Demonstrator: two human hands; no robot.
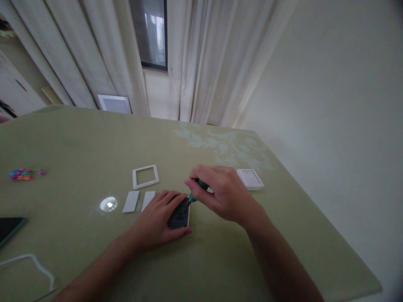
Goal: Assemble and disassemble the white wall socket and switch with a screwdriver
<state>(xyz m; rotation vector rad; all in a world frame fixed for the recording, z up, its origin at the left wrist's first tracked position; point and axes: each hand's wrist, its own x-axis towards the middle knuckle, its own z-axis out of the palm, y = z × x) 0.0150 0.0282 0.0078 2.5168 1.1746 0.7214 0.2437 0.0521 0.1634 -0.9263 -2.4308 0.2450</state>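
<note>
My right hand (220, 191) is closed round the green handle of a screwdriver (192, 198). Its thin shaft slants down to a dark switch or socket module (178, 218) with a white edge, which lies on the table. Gripping that module from the left is my left hand (162, 216), fingers along the far side and thumb at the near edge. Whether the tip sits in a screw is too small to tell. Beside my left hand are a white rectangular plate (131, 201) and a second white plate (147, 199), partly covered by my fingers. Behind them lies a white square frame (145, 176).
A white wall socket (251, 179) lies beyond my right wrist. Small colourful pieces (23, 173) are at the far left, with a dark flat device (11, 228) and a white cable (37, 263) nearer. Curtains (217, 63) hang behind the green-covered table (94, 134); a wall borders its right.
</note>
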